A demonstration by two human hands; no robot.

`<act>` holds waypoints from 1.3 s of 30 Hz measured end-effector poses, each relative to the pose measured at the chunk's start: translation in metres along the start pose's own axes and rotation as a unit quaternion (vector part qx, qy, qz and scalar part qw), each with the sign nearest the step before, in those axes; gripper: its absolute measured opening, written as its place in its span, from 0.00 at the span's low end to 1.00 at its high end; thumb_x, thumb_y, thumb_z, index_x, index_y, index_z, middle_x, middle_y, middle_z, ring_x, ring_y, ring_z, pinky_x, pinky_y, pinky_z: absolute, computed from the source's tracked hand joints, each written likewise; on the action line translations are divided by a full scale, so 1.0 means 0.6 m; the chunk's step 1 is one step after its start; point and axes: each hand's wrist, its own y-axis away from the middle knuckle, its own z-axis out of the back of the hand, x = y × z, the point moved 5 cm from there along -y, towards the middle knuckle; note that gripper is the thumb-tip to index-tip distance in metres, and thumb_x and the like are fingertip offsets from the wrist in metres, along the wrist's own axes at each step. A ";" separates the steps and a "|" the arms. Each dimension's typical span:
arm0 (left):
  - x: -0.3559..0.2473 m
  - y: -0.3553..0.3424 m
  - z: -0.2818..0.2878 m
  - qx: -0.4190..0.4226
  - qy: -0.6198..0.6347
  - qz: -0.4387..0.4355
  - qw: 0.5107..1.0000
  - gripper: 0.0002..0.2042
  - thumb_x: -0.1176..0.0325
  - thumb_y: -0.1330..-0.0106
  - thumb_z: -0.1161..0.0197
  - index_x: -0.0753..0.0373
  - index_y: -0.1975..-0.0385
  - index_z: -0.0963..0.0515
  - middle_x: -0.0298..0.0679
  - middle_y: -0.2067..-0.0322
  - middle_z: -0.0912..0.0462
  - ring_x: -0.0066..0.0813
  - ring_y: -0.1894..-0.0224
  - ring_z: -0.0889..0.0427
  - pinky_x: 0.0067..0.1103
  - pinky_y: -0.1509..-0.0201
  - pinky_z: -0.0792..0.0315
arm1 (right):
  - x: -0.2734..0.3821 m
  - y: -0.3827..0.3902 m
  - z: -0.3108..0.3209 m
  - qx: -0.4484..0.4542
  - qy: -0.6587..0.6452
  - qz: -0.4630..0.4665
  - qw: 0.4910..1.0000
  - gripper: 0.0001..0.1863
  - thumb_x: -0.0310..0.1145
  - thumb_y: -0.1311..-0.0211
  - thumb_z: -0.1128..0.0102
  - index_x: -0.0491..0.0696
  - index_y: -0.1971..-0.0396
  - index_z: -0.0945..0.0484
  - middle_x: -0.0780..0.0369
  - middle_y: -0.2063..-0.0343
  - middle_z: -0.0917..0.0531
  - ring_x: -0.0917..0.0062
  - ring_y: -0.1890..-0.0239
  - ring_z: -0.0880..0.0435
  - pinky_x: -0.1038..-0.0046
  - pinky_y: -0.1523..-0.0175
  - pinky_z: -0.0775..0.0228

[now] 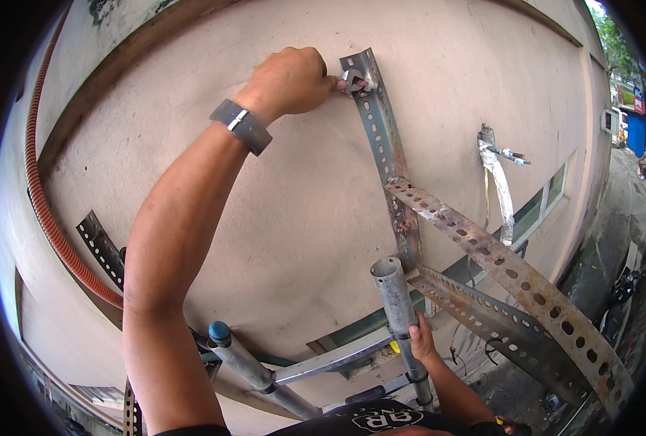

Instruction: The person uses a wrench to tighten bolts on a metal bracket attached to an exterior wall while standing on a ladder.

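My left hand (290, 81), a dark band on its wrist, reaches up to the wall with its fingers closed on a wrench (352, 78). Only the wrench's silver jaws show clearly; they sit at a bolt near the top of a rusty slotted angle bar (379, 131) standing against the wall. Lower down, my right hand (423, 340) grips a grey metal pipe (393, 294), an upright with an open top end. Part of that hand is hidden behind the pipe.
Two slotted arms, an upper one (512, 269) and a lower one (475, 301), jut from the bar toward the lower right. Wrapped cables (501, 174) leave the wall at right. A blue-capped scaffold post (221, 336) and crossbar (337, 356) stand below; an orange corrugated conduit (39, 182) curves at left.
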 end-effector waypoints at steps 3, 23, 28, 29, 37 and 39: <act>-0.003 -0.003 0.001 0.003 0.002 -0.021 1.000 0.21 0.48 0.31 0.35 0.62 0.65 0.10 0.45 0.75 0.12 0.38 0.72 0.12 0.30 0.64 0.20 | 0.009 -0.002 0.005 -0.012 0.008 0.010 1.000 0.46 0.72 0.33 0.58 0.39 0.41 0.32 0.45 0.57 0.19 0.51 0.53 0.19 0.59 0.47 0.29; -0.007 -0.005 -0.011 0.013 0.024 -0.010 1.000 0.26 0.46 0.30 0.37 0.69 0.60 0.11 0.48 0.77 0.13 0.38 0.77 0.13 0.25 0.69 0.21 | 0.007 -0.001 0.001 0.002 0.004 -0.001 1.000 0.45 0.71 0.32 0.59 0.39 0.40 0.31 0.44 0.59 0.18 0.49 0.54 0.17 0.58 0.47 0.28; -0.004 -0.001 -0.007 0.025 0.053 -0.020 0.998 0.25 0.47 0.31 0.36 0.69 0.59 0.11 0.50 0.76 0.12 0.39 0.75 0.12 0.25 0.69 0.21 | 0.002 -0.002 0.003 -0.008 0.009 -0.001 1.000 0.46 0.73 0.33 0.58 0.39 0.42 0.30 0.49 0.61 0.18 0.60 0.59 0.19 0.63 0.52 0.28; -0.008 0.001 -0.006 0.028 0.048 -0.013 0.998 0.25 0.48 0.31 0.36 0.69 0.59 0.12 0.50 0.76 0.12 0.39 0.75 0.12 0.24 0.69 0.21 | 0.001 -0.002 0.003 -0.014 0.008 0.000 1.000 0.46 0.73 0.34 0.58 0.39 0.44 0.30 0.52 0.62 0.18 0.66 0.61 0.19 0.66 0.55 0.28; 0.018 0.016 0.002 -0.023 0.059 -0.011 0.998 0.23 0.49 0.31 0.34 0.69 0.63 0.11 0.48 0.81 0.15 0.33 0.79 0.14 0.22 0.74 0.24 | -0.003 0.000 0.002 -0.016 0.001 -0.003 1.000 0.47 0.73 0.33 0.59 0.39 0.41 0.30 0.46 0.57 0.18 0.54 0.54 0.19 0.60 0.48 0.29; 0.015 0.012 0.000 -0.013 0.034 -0.014 0.999 0.25 0.46 0.31 0.34 0.68 0.67 0.11 0.45 0.84 0.16 0.29 0.82 0.16 0.22 0.75 0.26 | -0.005 0.005 0.000 -0.009 0.001 -0.006 1.000 0.47 0.72 0.32 0.59 0.39 0.41 0.31 0.43 0.56 0.18 0.48 0.53 0.18 0.58 0.46 0.29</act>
